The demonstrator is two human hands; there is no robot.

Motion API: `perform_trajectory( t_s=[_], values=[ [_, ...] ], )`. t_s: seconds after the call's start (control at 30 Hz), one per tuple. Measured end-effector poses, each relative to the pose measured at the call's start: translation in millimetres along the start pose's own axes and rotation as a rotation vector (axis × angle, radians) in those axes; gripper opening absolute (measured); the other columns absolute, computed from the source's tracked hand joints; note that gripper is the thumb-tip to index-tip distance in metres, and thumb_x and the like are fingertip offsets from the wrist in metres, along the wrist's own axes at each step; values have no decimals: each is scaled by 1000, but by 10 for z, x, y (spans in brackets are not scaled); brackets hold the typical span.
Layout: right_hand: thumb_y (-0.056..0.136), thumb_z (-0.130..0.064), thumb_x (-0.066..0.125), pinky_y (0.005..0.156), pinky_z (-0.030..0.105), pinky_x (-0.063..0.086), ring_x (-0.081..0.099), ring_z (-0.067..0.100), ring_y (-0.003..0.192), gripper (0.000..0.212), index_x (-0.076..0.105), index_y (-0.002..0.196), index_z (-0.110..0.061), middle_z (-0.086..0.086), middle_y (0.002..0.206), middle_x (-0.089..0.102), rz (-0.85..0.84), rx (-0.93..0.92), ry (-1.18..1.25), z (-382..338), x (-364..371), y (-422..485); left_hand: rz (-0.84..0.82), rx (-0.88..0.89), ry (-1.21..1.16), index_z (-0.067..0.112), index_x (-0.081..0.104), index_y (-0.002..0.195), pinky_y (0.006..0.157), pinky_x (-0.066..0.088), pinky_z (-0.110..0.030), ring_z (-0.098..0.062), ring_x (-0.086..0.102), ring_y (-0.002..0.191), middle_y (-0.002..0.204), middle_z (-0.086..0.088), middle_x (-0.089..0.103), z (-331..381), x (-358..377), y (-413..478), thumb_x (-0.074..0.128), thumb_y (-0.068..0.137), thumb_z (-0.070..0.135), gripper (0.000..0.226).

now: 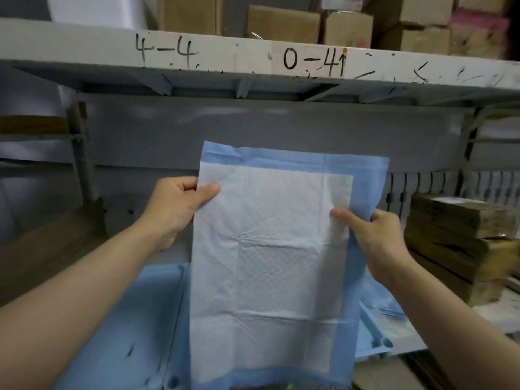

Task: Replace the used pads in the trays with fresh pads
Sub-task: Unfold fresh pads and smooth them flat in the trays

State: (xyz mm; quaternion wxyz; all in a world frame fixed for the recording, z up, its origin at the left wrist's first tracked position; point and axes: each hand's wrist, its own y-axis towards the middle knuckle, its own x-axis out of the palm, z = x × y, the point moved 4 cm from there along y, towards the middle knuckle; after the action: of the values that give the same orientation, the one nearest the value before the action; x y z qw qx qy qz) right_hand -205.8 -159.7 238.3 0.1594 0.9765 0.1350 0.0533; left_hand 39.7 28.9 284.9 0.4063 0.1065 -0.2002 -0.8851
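I hold a pad (270,263) upright in front of me, white quilted middle with a blue border, partly unfolded with creases across it. My left hand (177,209) pinches its upper left edge, thumb on the white face. My right hand (377,235) pinches the right side, thumb on the white face and fingers behind the blue border. Below and behind the pad lies a light blue plastic tray (157,319) on the shelf, mostly hidden by the pad and my arms.
A white shelf edge (253,56) marked "4-4" and "0-4" runs overhead with cardboard boxes (284,22) on it. A stack of flat brown packs (458,232) stands at right. A packet of blue pads (388,308) lies right of the tray.
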Motion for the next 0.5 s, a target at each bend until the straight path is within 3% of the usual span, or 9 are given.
perform_trajectory(
  t_s=[0.17, 0.3, 0.4, 0.5],
  values=[
    [78, -25, 80, 52, 33, 46, 59, 18, 55, 32, 67, 77, 4, 14, 71, 66, 88, -203, -81, -445, -207, -7, 45, 125, -41, 6, 71, 85, 60, 59, -29, -14, 71, 68, 78, -2, 75, 97, 31, 13, 76, 79, 15, 11],
    [84, -28, 74, 44, 24, 43, 56, 13, 54, 28, 68, 78, -1, 12, 71, 64, 142, -330, -148, -635, -354, 66, 57, 198, -62, -1, 69, 82, 62, 57, -38, -21, 69, 67, 78, -9, 75, 161, 168, 110, 79, 76, 19, 23],
    [85, -28, 73, 47, 28, 42, 54, 17, 58, 32, 67, 80, 3, 14, 73, 63, 164, -384, -200, -663, -415, 237, 46, 206, -73, 4, 70, 79, 57, 57, -30, -15, 70, 66, 76, -3, 75, 105, 330, 247, 78, 78, 19, 16],
    [88, -27, 69, 44, 21, 41, 51, 9, 52, 26, 65, 77, -4, 10, 70, 60, 153, -379, -280, -512, -424, 529, 23, 188, -79, 9, 69, 79, 55, 55, -24, -9, 69, 66, 74, 3, 75, -95, 501, 431, 75, 82, 16, 9]
  ],
)
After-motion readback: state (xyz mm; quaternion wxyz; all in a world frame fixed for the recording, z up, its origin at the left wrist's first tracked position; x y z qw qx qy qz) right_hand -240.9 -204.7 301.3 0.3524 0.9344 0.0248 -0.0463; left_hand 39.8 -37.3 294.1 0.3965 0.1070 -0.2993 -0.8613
